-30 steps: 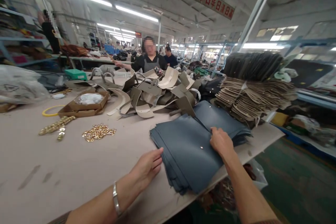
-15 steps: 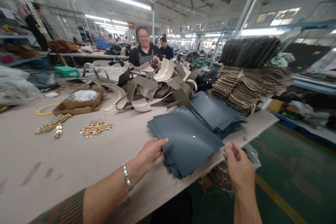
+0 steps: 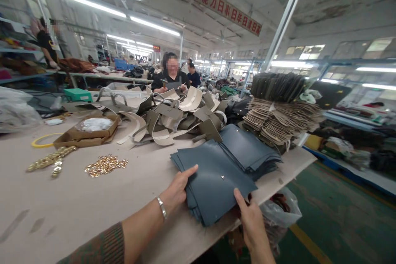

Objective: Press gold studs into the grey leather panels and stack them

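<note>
A stack of dark blue leather panels (image 3: pixel 213 194) lies near the table's front edge, its sheets slightly fanned out. The top panel carries a small metal stud. My left hand (image 3: pixel 177 189), with a silver bracelet at the wrist, grips the stack's left edge, one digit stretched over the top. At the near right edge, my right hand (image 3: pixel 250 214) has its thumb on the panel and its other fingers partly hidden below. Just behind lies a second blue leather stack (image 3: pixel 247 146), touching the first.
Gold metal fittings (image 3: pixel 107 165), a gold chain (image 3: pixel 51 160), a cardboard box (image 3: pixel 86 132) and a yellow ring (image 3: pixel 46 140) lie left. Beige and olive bag parts (image 3: pixel 173 115) heap up behind. Tied brown panels (image 3: pixel 278 119) stand right. A person (image 3: pixel 170 78) works opposite.
My right hand has moved left from beside the stack onto its near right edge. My left hand stays on the left edge. The view has tilted up and turned slightly right.
</note>
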`<state>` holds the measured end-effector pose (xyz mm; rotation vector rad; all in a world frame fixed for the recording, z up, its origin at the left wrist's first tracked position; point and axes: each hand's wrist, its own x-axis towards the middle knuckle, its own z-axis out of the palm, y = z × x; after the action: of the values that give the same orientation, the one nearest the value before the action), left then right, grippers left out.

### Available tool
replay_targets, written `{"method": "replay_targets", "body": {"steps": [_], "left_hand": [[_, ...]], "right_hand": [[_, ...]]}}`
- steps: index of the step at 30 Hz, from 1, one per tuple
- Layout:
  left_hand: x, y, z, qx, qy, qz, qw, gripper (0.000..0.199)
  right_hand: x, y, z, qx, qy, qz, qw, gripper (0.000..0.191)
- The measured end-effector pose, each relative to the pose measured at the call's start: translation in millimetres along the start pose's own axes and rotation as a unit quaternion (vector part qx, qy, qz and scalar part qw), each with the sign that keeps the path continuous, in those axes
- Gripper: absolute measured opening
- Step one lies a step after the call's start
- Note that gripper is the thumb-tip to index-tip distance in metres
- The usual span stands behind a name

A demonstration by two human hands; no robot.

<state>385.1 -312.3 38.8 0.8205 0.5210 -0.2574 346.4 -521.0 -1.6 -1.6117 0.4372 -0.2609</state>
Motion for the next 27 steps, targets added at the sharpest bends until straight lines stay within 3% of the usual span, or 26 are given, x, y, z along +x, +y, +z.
{"method": "replay_targets", "body": {"steps": [5,10,14,18,23,27], "left_hand": [[23,0,1.7,0.030,0.019,-0.047,0.998,0.026],[24,2,-0.4,0.006,0.047,-0.048,0.998,0.032],[9,5,-11.2,-0.034,0.059,-0.078,0.995,0.030],[-14,10,-26.0,-0.079,0.076,-0.091,0.990,0.026],[-38,14,-43.6,-0.115,0.092,-0.108,0.983,0.025],[-54,5,-54.1,-0.114,0.094,-0.126,0.981,0.026]], "right_hand": [[4,-6,20,-0.105,0.029,-0.026,0.994,0.081],[-10,-7,21,-0.136,0.039,-0.041,0.989,0.082],[-43,-7,29,0.029,0.013,-0.006,0.999,0.079],[-73,-11,38,0.192,-0.002,0.084,0.978,0.070],[-93,-6,27,0.272,0.024,0.159,0.949,0.051],[-108,-5,25,0.310,-0.007,0.231,0.922,0.053]]}}
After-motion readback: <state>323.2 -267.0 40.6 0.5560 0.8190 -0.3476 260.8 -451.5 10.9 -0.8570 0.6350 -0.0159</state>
